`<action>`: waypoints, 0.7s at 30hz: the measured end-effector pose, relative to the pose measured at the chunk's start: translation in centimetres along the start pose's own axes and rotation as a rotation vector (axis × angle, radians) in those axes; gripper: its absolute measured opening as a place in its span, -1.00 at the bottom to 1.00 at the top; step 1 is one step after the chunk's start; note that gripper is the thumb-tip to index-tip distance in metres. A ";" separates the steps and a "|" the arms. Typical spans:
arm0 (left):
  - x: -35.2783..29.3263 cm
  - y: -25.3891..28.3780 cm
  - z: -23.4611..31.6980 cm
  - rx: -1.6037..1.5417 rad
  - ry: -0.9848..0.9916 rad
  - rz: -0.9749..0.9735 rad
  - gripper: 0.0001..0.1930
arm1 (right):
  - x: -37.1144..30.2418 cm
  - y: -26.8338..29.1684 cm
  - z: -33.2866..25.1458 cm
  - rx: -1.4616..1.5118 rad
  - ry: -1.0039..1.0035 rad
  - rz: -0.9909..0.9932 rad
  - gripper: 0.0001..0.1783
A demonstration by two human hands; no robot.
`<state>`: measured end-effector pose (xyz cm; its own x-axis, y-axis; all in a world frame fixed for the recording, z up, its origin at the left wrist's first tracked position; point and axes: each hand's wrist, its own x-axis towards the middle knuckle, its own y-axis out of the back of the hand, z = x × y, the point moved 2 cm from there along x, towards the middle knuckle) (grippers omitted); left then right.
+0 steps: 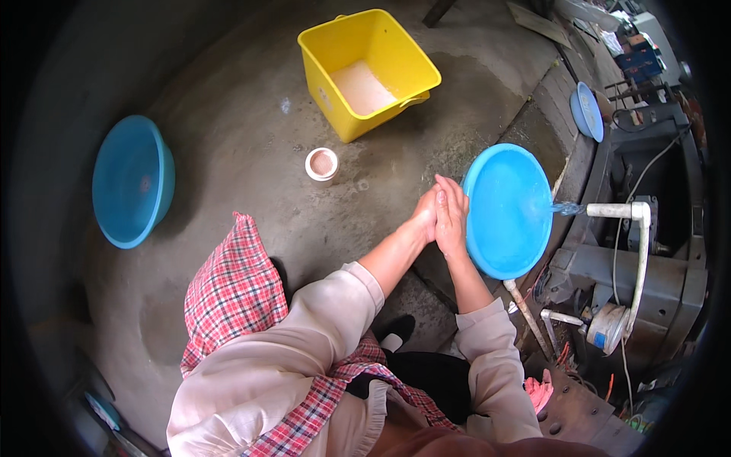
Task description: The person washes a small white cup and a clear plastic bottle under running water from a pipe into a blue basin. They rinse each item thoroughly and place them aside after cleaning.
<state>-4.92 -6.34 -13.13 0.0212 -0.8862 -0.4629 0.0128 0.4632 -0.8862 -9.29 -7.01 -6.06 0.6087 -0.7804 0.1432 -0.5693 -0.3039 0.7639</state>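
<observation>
My left hand (428, 215) and my right hand (452, 222) are clasped together, palm against palm. The right fingers lie pressed over the left ones, so part of the left hand is hidden. Both are at the left rim of a blue basin (508, 217), and I cannot tell whether they touch it. Clear water (567, 208) runs into this basin from a white pipe (609, 211) at its right. Nothing shows between the palms.
Beyond my hands stands a yellow bucket (320, 87) with pale contents, beside a small white round cup (322, 164). Another blue basin (133, 183) is at the left, a smaller one (586, 112) at the far right. Metal machinery (647, 282) lines the right; a pink glove (539, 392) lies nearby.
</observation>
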 end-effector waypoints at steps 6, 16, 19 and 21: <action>0.3 -0.2 0.6 0.115 -0.196 0.061 -0.77 | 0.3 0.2 0.6 0.119 0.092 0.072 -0.62; -1.8 -2.4 2.0 0.320 -0.051 0.428 -0.52 | -0.2 0.2 -2.7 0.276 0.207 0.171 -0.73; -2.4 -3.3 0.3 0.591 -0.343 0.369 -0.52 | 1.0 1.2 -0.7 0.491 0.095 0.064 -0.81; -2.7 -3.0 -0.2 0.500 -0.268 0.387 -0.56 | 2.1 1.9 1.3 0.488 -0.245 -0.097 -0.77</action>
<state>-5.21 -5.36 -9.23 0.3634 -0.6518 -0.6656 0.4130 0.7532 -0.5121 -9.81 -9.88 -5.15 0.5579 -0.8228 -0.1088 -0.7424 -0.5533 0.3777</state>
